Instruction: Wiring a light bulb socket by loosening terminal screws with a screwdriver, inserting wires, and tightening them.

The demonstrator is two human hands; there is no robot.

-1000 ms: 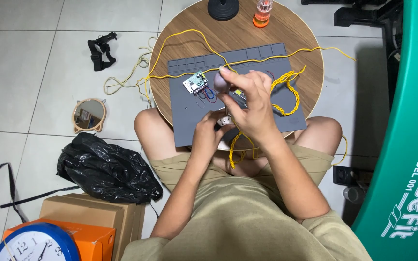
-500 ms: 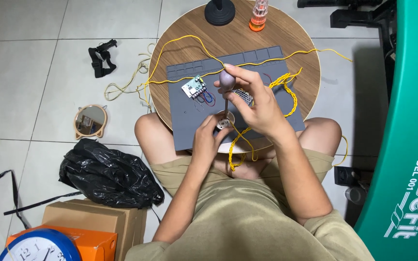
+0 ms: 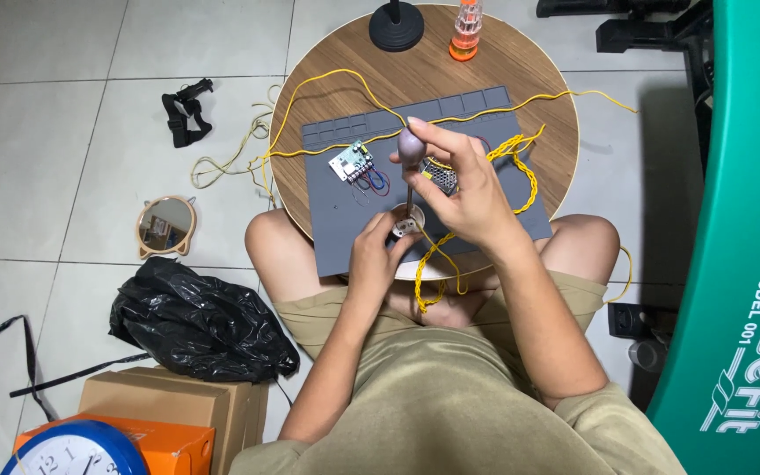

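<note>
the right hand (image 3: pixel 468 189) is closed in a pinch on the rounded grey handle of a small screwdriver (image 3: pixel 410 163), thumb and fingertips around its top, the shaft standing nearly upright and pointing down into a small round fitting (image 3: pixel 404 225). the right forearm runs up from the near right, wrist bent inward. the left hand (image 3: pixel 378 255) comes up from the near side with a straight forearm and grips that fitting between curled fingers and thumb, pressing it onto the near edge of the grey work mat (image 3: pixel 345 220).

just behind the right hand lies a small perforated metal module (image 3: pixel 440 176), and to the left of it a small circuit board (image 3: pixel 351 161) with short red and blue wires. yellow wire (image 3: pixel 521 167) loops over the mat, twisted on the right, and trails off the round wooden table (image 3: pixel 529 79) to the left floor.

at the far edge of the table stand a black round base (image 3: pixel 397 35) and an orange-and-clear holder (image 3: pixel 466 31).

on the floor to the near left sit a brown cardboard box (image 3: pixel 178 405), an orange box (image 3: pixel 147 440) and a blue-rimmed round clock (image 3: pixel 72 450), with a black plastic bag (image 3: pixel 195 321) beside them. a tall green panel with white lettering (image 3: pixel 749 264) fills the right.
</note>
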